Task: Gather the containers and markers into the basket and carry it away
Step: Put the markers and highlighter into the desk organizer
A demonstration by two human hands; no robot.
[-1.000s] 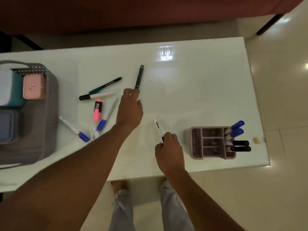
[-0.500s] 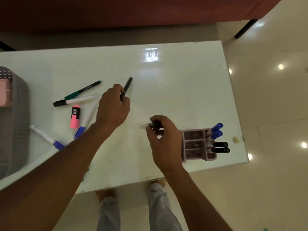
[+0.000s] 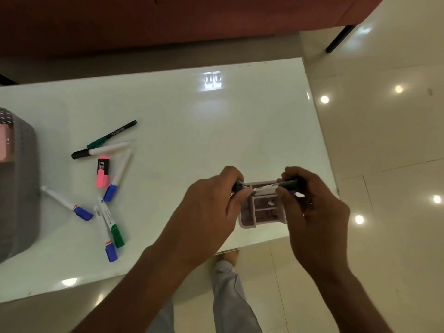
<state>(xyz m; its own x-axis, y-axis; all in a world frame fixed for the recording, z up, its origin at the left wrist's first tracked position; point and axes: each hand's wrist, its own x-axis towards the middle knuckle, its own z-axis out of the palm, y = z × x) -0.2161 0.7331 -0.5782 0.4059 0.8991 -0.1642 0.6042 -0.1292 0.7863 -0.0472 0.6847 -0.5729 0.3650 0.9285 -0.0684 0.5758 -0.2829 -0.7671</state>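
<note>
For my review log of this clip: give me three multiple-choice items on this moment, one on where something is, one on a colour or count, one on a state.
1. Where does the grey basket stand?
A. at the table's left edge
B. at the table's right end
C. on the floor

2. What colour is the short highlighter lying among the markers?
A. yellow
B. pink with a black cap
C. orange

3. What are the hands doing?
A. resting flat on the table
B. each holding a dark marker above the organizer
C. lifting the basket

Key: 1 A, the basket is cut by the left border. 2 B, its body is pink. 3 B, the left hand and right hand grip markers over the pink organizer.
</note>
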